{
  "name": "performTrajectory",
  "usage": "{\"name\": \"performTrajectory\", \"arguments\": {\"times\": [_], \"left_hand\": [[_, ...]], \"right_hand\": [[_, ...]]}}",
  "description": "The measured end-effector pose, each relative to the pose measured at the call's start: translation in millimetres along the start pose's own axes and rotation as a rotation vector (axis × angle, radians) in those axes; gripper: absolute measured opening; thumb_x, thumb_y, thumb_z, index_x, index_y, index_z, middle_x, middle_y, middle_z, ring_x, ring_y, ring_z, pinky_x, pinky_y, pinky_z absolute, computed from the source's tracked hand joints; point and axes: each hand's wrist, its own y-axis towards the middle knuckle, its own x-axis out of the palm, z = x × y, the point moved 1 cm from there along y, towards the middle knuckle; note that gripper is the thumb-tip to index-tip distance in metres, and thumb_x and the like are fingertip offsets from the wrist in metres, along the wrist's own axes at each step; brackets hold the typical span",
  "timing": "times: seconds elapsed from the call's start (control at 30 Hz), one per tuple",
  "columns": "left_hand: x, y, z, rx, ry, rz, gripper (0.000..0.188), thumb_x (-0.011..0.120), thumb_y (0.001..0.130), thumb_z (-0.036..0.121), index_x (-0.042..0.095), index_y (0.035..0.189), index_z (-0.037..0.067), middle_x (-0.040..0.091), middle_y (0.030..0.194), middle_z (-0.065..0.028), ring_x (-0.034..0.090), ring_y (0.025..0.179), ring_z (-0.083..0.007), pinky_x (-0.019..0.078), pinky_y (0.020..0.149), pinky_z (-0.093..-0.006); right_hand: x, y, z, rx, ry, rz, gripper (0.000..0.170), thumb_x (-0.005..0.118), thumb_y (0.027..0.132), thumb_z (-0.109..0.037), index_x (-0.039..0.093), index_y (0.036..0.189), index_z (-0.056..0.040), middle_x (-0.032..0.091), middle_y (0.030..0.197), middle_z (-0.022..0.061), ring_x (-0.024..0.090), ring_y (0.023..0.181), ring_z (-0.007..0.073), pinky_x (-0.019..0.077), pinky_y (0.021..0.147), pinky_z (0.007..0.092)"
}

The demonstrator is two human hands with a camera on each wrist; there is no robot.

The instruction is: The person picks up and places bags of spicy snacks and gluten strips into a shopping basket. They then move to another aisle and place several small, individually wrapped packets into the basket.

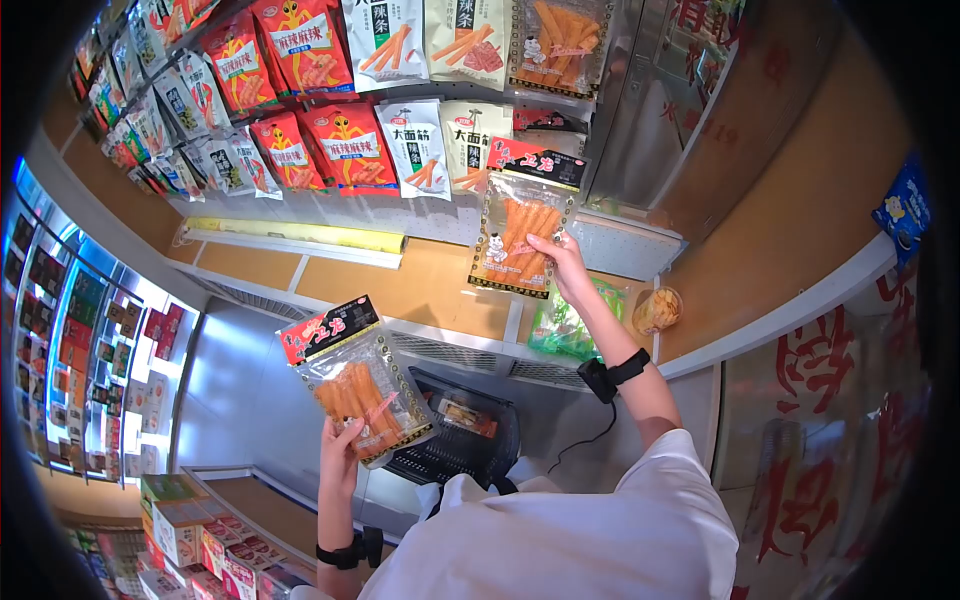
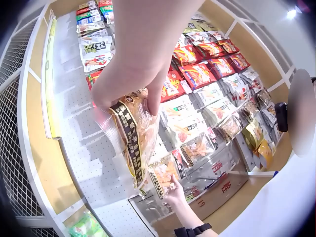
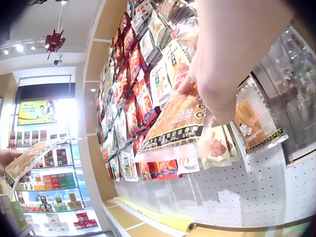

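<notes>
My left hand (image 1: 338, 456) pinches a snack packet (image 1: 358, 388) near its bottom edge, thumb on the front. Below is a black basket (image 1: 478, 462). Farther out, my right hand (image 1: 564, 264) pinches a matching packet (image 1: 517, 222) at its lower side, before the hanging bags (image 1: 350, 148). Beneath those, a yellow roll (image 1: 310, 236) lies along the ledge (image 1: 430, 285).

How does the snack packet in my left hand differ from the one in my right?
In the head view, the left packet is lower and apart from the hanging snacks, while the right packet overlaps them. The left packet's top leans left; the right packet's leans slightly right. Both have a see-through front, orange sticks and a red-and-black header.
</notes>
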Motion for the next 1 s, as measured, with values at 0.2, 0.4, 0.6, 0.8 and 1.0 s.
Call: {"name": "performTrajectory", "arguments": {"times": [0.2, 0.4, 0.6, 0.8, 1.0], "left_hand": [[-9, -1, -5, 0.052, -0.045, 0.014, 0.052, 0.06, 0.079, 0.011, 0.036, 0.125, 0.009, 0.051, 0.115, -0.0043, 0.051, 0.104, -0.0173, 0.0427, 0.088, -0.0365], [-7, -1, -7, 0.018, -0.037, 0.015, 0.052, 0.06, 0.079, 0.011, 0.036, 0.125, 0.009, 0.05, 0.116, -0.0041, 0.051, 0.105, -0.0175, 0.0426, 0.088, -0.0372], [-2, 7, -7, 0.02, -0.036, 0.002, 0.052, 0.059, 0.079, 0.011, 0.036, 0.125, 0.009, 0.05, 0.116, -0.0048, 0.051, 0.105, -0.018, 0.0425, 0.088, -0.0373], [6, 14, -6, -0.004, -0.045, -0.004, 0.049, 0.059, 0.079, 0.008, 0.037, 0.122, 0.007, 0.051, 0.115, -0.0064, 0.052, 0.104, -0.0181, 0.0433, 0.087, -0.0358], [8, 18, -10, -0.005, -0.083, 0.002, 0.043, 0.06, 0.078, 0.006, 0.04, 0.116, 0.005, 0.052, 0.11, -0.0081, 0.053, 0.101, -0.0183, 0.0447, 0.085, -0.0348]], "right_hand": [[-8, 10, 7, 0.065, 0.136, 0.088, 0.041, 0.065, 0.077, -0.014, 0.046, 0.11, 0.0007, 0.057, 0.101, 0.0112, 0.055, 0.097, 0.0177, 0.0431, 0.086, 0.0313], [-8, 9, 2, 0.035, 0.138, 0.106, 0.043, 0.065, 0.077, -0.013, 0.045, 0.111, 0.0014, 0.057, 0.102, 0.0108, 0.055, 0.097, 0.018, 0.0425, 0.088, 0.0315], [-12, 13, 3, 0.056, 0.145, 0.121, 0.045, 0.065, 0.077, -0.015, 0.044, 0.112, 0.0018, 0.057, 0.103, 0.0106, 0.055, 0.097, 0.0173, 0.0426, 0.087, 0.0308], [-16, -2, 26, 0.159, 0.02, 0.134, 0.048, 0.067, 0.075, -0.018, 0.043, 0.114, -0.0013, 0.056, 0.104, 0.0091, 0.054, 0.098, 0.0165, 0.0415, 0.086, 0.03], [-27, -26, 65, 0.34, -0.119, 0.201, 0.055, 0.07, 0.069, -0.031, 0.049, 0.112, -0.0031, 0.057, 0.105, 0.0088, 0.051, 0.101, 0.0187, 0.0274, 0.096, 0.0379]]}}
